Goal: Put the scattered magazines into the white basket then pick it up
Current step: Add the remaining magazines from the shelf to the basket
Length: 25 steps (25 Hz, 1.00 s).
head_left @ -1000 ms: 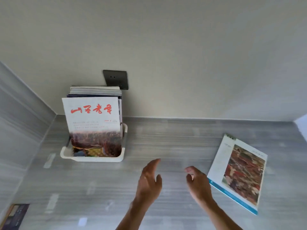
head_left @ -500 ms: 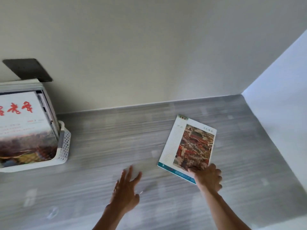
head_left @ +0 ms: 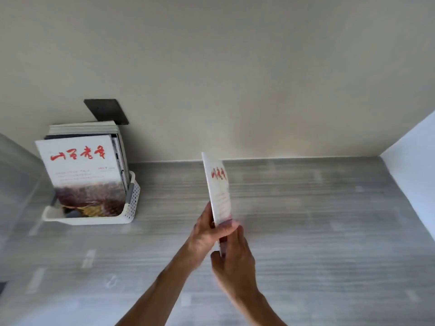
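A white magazine [head_left: 217, 184] with red characters on its cover stands upright, edge-on, above the middle of the grey counter. My left hand [head_left: 207, 234] grips its lower edge from the left. My right hand [head_left: 233, 257] holds the same bottom corner from below and the right. At the far left, against the wall, sits the white perforated basket [head_left: 131, 203]. Several magazines [head_left: 82, 168] stand upright in it, the front one white with red characters.
A dark wall socket [head_left: 107, 111] sits on the beige wall just behind the basket. A grey side panel [head_left: 16, 184] rises at the far left and a white wall [head_left: 414, 180] closes the counter [head_left: 306, 231] on the right.
The magazine that lay flat on the right of the counter is now lifted and upright in both hands, near the middle. The view has swung back left toward the basket.
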### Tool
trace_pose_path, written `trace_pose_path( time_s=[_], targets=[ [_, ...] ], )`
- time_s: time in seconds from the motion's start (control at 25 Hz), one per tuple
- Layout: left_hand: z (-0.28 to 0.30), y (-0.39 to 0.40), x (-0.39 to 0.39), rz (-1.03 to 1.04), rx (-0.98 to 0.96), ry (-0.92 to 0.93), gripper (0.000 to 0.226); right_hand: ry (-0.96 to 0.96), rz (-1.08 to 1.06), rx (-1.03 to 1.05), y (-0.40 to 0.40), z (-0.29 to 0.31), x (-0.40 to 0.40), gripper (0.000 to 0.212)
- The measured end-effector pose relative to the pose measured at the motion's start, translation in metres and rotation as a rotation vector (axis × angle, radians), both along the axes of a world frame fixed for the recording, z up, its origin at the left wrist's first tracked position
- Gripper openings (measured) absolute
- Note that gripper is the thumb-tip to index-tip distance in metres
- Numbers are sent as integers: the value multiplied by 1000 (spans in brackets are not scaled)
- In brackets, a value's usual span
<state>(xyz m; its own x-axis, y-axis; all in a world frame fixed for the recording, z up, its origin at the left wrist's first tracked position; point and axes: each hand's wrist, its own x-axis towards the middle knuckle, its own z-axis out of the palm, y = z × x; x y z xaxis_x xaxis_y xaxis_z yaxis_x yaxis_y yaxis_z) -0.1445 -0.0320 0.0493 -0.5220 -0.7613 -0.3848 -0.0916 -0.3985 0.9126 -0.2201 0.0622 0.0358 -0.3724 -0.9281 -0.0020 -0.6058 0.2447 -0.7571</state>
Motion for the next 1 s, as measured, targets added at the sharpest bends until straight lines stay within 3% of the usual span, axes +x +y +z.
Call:
trace_pose_path(
  time_s=[0.04, 0.12, 0.2, 0.32, 0.4, 0.44, 0.52, 0.6, 0.68, 0.84, 1.0],
  targets=[
    [8, -3, 5, 164, -85, -104, 39, -87, 137, -33, -1, 2, 15, 57],
    [15, -7, 34, 379, -161, -259, 30, -302, 385, -46, -5, 6, 29, 43],
    [23, -11, 73, 395, -122, -142, 25, -366, 333, -70, -17, 6, 29, 38],
    [42, -14, 137, 261, -81, 90, 35, -713, 75, 34, -49, 9, 16, 65],
    [58, -21, 177, 209, -27, 155, 39, -1070, 200, 107, -73, 10, 13, 71],
    [62, -25, 195, 213, -36, 151, 39, -1149, 264, 120, -84, 13, 15, 65],
    [64, -33, 225, 291, -145, 66, 36, -1162, 352, 114, -99, 19, 29, 51],
    [54, -39, 246, 439, -268, -85, 30, -1081, 325, 102, -104, 16, 51, 40],
    [36, -40, 262, 502, -331, -192, 37, -955, 264, 105, -103, 3, 73, 33],
    [-9, -27, 280, 524, -424, -335, 42, -817, 110, 145, -96, -24, 103, 30],
    [-9, -31, 296, 610, -405, -351, 44, -762, 145, 119, -108, -9, 122, 29]
  ],
)
